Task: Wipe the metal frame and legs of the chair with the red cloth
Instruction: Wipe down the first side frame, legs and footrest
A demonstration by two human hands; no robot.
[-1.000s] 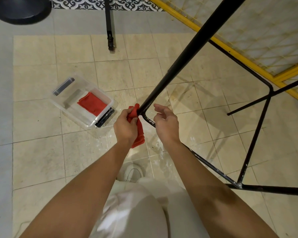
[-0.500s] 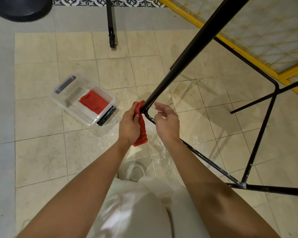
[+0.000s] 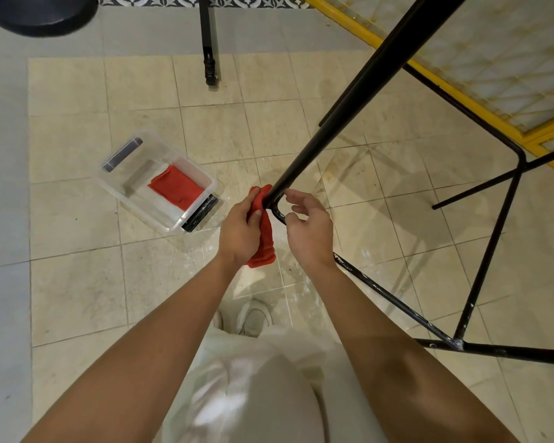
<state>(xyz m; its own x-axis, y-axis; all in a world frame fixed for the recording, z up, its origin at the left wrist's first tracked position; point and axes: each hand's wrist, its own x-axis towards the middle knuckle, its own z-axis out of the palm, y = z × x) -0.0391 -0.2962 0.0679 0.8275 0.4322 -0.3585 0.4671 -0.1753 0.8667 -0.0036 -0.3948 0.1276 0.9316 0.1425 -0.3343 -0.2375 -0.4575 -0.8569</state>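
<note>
Tiled floor [image 3: 77,282] below, my left hand [image 3: 237,233] grips the cloth [image 3: 264,251] at the bend of the leg [image 3: 333,123], right hand [image 3: 311,235] slack-fingered beside it; I'd wrap fully, then slide upward.

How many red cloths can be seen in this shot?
2. One cloth is gripped in the left hand against the chair frame; the other cloth lies in the clear box on the floor.
</note>
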